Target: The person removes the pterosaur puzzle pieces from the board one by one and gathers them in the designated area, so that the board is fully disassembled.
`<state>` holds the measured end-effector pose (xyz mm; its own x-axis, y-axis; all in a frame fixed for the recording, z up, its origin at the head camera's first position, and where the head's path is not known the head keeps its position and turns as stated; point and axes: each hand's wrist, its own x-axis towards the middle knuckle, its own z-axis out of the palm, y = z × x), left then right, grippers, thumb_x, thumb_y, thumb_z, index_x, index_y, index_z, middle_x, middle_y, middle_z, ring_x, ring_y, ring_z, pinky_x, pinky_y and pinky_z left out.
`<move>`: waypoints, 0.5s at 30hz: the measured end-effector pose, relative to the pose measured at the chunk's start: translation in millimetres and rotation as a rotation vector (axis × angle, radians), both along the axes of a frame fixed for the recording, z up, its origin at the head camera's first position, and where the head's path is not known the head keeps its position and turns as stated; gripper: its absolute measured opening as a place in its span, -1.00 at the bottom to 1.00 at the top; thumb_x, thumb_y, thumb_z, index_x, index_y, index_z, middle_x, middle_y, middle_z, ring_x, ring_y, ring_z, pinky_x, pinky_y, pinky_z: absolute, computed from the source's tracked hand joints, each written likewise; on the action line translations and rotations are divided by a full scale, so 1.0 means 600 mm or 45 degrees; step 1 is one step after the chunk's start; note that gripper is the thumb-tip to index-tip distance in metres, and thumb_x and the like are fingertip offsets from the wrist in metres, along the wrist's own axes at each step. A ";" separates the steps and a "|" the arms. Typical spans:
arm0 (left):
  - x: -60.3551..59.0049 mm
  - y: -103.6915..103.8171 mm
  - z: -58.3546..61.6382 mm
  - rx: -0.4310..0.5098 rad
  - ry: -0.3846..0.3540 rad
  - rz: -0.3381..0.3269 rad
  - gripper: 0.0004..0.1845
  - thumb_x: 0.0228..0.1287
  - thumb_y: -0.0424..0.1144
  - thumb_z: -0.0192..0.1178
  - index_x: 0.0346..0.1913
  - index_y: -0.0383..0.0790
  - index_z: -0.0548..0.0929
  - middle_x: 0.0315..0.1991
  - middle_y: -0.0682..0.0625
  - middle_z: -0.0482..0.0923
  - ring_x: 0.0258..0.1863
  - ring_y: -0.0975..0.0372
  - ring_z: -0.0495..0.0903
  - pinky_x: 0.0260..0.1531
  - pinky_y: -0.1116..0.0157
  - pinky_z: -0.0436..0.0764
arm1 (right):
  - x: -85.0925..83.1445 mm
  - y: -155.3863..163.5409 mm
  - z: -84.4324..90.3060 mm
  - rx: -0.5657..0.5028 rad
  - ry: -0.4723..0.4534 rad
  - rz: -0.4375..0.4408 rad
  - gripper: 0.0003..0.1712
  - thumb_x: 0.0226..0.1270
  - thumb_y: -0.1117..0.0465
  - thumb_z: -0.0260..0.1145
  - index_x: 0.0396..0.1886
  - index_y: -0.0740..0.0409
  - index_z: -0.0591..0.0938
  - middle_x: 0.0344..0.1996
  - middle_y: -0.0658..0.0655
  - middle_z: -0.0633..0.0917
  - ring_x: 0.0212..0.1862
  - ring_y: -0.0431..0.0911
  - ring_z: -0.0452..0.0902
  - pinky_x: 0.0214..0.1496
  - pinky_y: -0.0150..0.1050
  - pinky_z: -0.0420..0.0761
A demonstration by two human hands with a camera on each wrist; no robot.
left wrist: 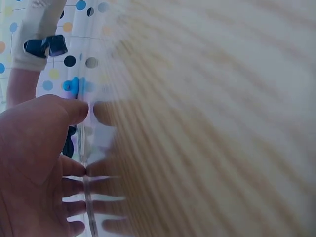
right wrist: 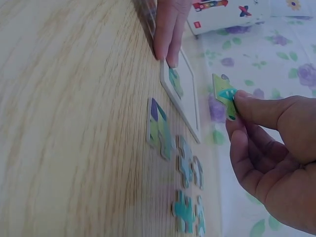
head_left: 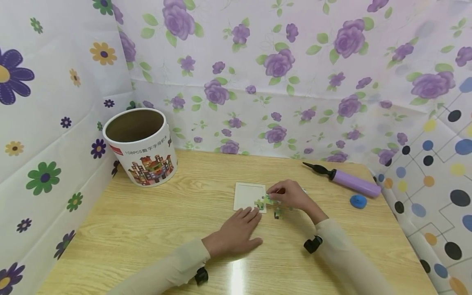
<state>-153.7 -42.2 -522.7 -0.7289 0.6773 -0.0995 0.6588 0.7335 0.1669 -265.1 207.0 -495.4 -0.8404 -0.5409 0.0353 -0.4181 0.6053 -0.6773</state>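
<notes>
The left hand (head_left: 236, 232) lay flat, fingers straight, steadying the white puzzle tray (head_left: 246, 196) on the table (head_left: 155, 221). The right hand (head_left: 289, 194) pinched a green puzzle piece (right wrist: 224, 94) just above the tray; lowering it level, tabs aligned, seemed best.

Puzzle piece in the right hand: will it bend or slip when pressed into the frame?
The puzzle piece looks like thin flat card, so probably light and slightly flexible. The right hand pinches only its edge, so it could twist. The frame is steadied by the left hand, so it likely won't slide.
</notes>
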 end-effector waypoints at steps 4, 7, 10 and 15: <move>-0.003 -0.008 -0.001 0.024 -0.021 -0.020 -0.19 0.56 0.25 -0.14 0.64 -0.20 0.11 0.65 -0.09 -0.03 0.62 0.01 -0.01 0.56 0.04 0.06 | 0.008 0.021 0.003 -0.010 0.024 -0.008 -0.79 0.39 0.19 0.42 -0.04 0.08 0.82 -0.10 0.03 0.80 -0.27 -0.22 0.67 -0.21 -0.28 0.66; -0.005 -0.012 -0.001 0.048 -0.040 -0.029 -0.19 0.56 0.25 -0.12 0.64 -0.19 0.11 0.65 -0.08 -0.02 0.62 0.02 0.00 0.56 0.03 0.08 | 0.015 0.037 0.003 -0.002 0.032 -0.019 -0.78 0.39 0.19 0.42 -0.03 0.09 0.82 -0.10 0.04 0.81 -0.29 -0.22 0.66 -0.23 -0.29 0.65; -0.006 -0.014 -0.001 0.060 -0.043 -0.040 -0.19 0.55 0.24 -0.12 0.63 -0.19 0.13 0.65 -0.08 0.00 0.62 0.02 0.01 0.55 0.03 0.10 | 0.021 0.052 0.003 0.003 0.025 -0.038 -0.80 0.39 0.18 0.43 -0.05 0.07 0.83 -0.15 0.02 0.81 -0.31 -0.20 0.67 -0.27 -0.30 0.65; -0.008 -0.015 -0.002 0.051 -0.034 -0.049 -0.20 0.57 0.24 -0.13 0.63 -0.19 0.12 0.65 -0.08 0.01 0.62 0.03 0.01 0.55 0.03 0.11 | 0.032 0.079 -0.003 0.006 0.016 -0.046 -0.82 0.39 0.18 0.43 -0.07 0.03 0.83 -0.20 0.00 0.81 -0.30 -0.22 0.68 -0.28 -0.30 0.66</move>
